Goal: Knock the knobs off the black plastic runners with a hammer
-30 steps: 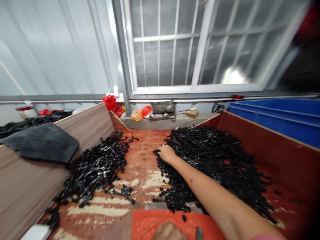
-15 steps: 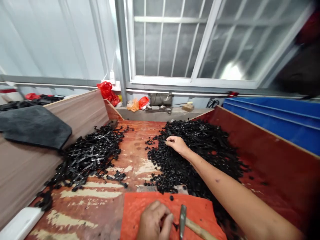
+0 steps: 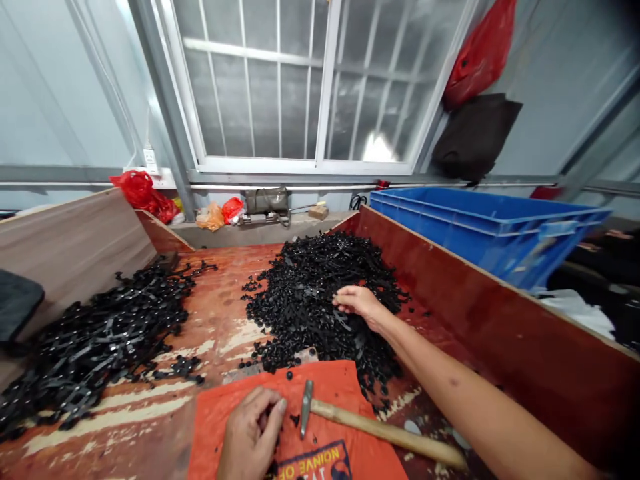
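My right hand (image 3: 356, 301) reaches over the large pile of small black parts (image 3: 300, 310), its fingertips pinched together; whatever is between them is too small to name. Curled on the orange cloth (image 3: 210, 427) at the front is my left hand (image 3: 255, 427), thumb against the bent fingers, their contents hidden. A hammer (image 3: 380, 430) with a wooden handle lies on the cloth just right of my left hand. A tiny black piece lies between the hammer head and my left thumb.
A second pile of black linked parts (image 3: 115, 327) lies at left on the red worktop (image 3: 215, 300). Low boards edge both sides. Behind the right board stands a blue crate (image 3: 450, 227). Plastic bags (image 3: 145, 193) and a window are at the back.
The view has turned to the right, bringing in more of the crate and the hammer handle. My right hand has shifted toward the right side of the pile, still pinched.
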